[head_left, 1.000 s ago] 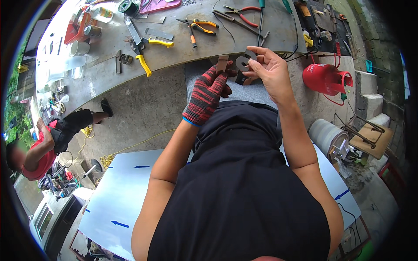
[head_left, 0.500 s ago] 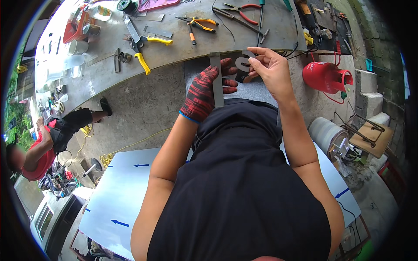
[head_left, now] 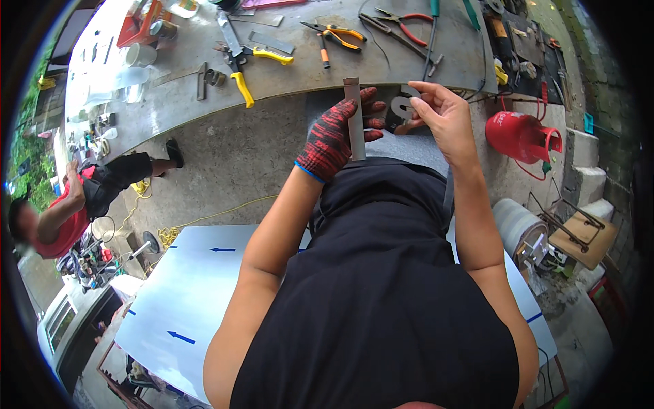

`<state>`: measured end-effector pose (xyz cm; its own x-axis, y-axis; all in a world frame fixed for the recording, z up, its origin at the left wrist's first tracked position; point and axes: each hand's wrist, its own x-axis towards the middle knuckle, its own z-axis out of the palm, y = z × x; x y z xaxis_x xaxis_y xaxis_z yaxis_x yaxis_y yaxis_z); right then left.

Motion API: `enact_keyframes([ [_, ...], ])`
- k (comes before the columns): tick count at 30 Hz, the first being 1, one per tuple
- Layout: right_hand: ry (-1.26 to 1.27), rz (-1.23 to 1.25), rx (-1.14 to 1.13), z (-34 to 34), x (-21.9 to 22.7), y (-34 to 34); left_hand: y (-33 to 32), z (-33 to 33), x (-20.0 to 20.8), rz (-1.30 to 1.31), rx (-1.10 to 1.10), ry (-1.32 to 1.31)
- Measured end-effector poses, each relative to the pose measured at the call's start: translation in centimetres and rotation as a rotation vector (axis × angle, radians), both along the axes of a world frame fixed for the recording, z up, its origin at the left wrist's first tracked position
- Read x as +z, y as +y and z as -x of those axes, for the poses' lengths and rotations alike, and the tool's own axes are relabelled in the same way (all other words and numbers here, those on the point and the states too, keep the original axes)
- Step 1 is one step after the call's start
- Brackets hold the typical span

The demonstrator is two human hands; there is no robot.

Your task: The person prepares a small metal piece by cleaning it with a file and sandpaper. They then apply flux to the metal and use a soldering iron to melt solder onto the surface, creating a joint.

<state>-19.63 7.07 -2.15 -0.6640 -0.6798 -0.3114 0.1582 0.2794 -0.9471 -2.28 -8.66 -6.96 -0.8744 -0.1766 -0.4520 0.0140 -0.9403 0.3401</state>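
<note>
My left hand [head_left: 327, 142], in a red and black knitted glove, grips a flat grey metal strip [head_left: 357, 129] upright between thumb and palm. The strip's top end looks bent or notched, and the other gloved fingers stretch out past it. In front of the bench edge my bare right hand [head_left: 446, 117] pinches a curved, S-like grey metal piece [head_left: 402, 102] between thumb and fingers. The curved piece stands just right of the strip, apart from it. Part of its lower end is dark and hard to make out.
On the metal bench [head_left: 204, 51] lie yellow-handled snips [head_left: 242, 85], orange-handled pliers [head_left: 344, 39], red-handled pliers [head_left: 414, 31] and metal offcuts [head_left: 271, 42]. A red gas cylinder [head_left: 514, 135] stands right. Behind me lies a pale sheet [head_left: 197, 286]; a person [head_left: 68, 204] is at left.
The whole view has shifted, so bench and hands appear further right. The strip has turned slightly in my left hand's grip, and both hands keep their pieces.
</note>
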Motion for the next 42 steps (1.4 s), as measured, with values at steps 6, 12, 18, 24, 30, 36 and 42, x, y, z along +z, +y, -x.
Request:
enact_keyframes([
  [6, 0.039, 0.006, 0.010, 0.1, -0.6, 0.1, -8.5, -2.2, -4.6, 0.248, 0.466, -0.313],
  [12, -0.009, 0.036, 0.047, -0.1, -0.7, -0.1, -20.3, -2.4, -6.8, 0.505, 0.556, -0.604],
  [18, 0.076, 0.018, -0.010, -0.2, -1.3, -1.3, -21.7, -0.5, -3.0, 2.051, -0.251, -0.788],
  [24, -0.168, 0.078, 0.054, 3.1, -3.4, -9.9, -15.4, 5.8, -1.8, 0.559, 0.297, -0.255],
  [30, 0.041, -0.103, 0.325, 2.7, -5.9, -19.0, -15.5, 5.2, -3.5, 0.688, 0.204, -0.300],
  [36, 0.157, -0.085, 0.317, 2.2, -8.2, -20.1, -21.9, 3.6, -5.1, 1.163, 0.102, -0.527],
  [42, 0.093, -0.075, 0.203, 2.1, -5.5, -16.9, -27.8, 2.5, -4.8, 2.087, -0.328, -1.370],
])
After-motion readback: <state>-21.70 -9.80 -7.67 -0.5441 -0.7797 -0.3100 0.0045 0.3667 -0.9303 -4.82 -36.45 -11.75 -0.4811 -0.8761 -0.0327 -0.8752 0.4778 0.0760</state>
